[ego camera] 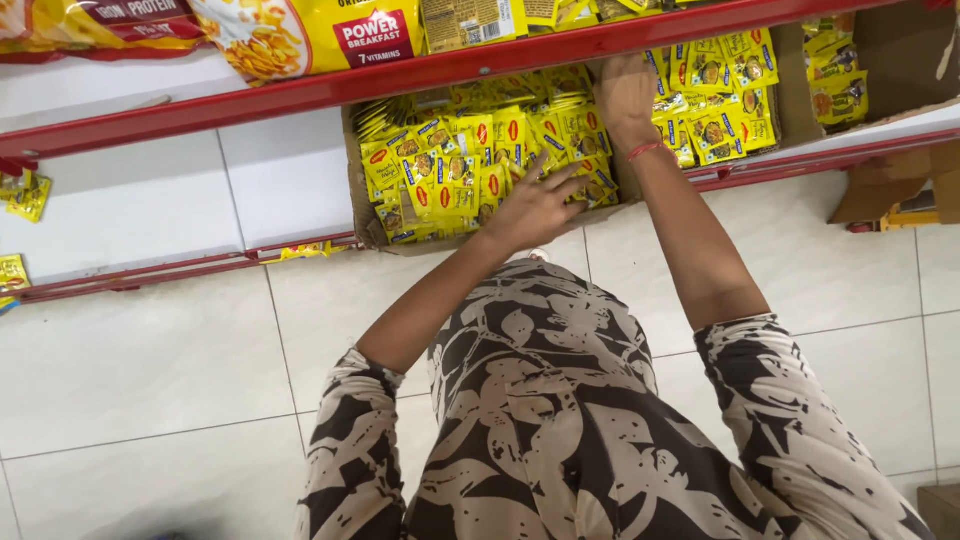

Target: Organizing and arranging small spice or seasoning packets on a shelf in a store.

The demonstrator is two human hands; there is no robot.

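The small yellow sachets (455, 170) sit in the upper centre of the frame, packed upright in overlapping rows inside a shallow cardboard box (365, 215) on a low shelf. The upright packing keeps the printed faces readable from above and lets one packet be lifted without disturbing its neighbours. Each sachet is flat, rectangular and glossy, with a red oval mark and a small food picture.

The left hand (535, 205) rests on the front rows near the box's lower edge, fingers spread and lightly curled over the packets; it appears to press or sort them, not lift. The right hand (625, 95) reaches further up and back, at the divide between this box and a second batch of sachets (715, 100) to the right. Its fingers pass under the red shelf rail (480, 60), so their state cannot be determined. A red thread band (645, 150) circles that wrist.

Above the rail, larger glossy yellow bags (290, 35) lie flat. Below the shelves, pale glazed floor tiles (150, 350) with thin grout lines fill the lower frame. The sleeves (350, 460) are a soft fabric with a beige-and-black leaf print.
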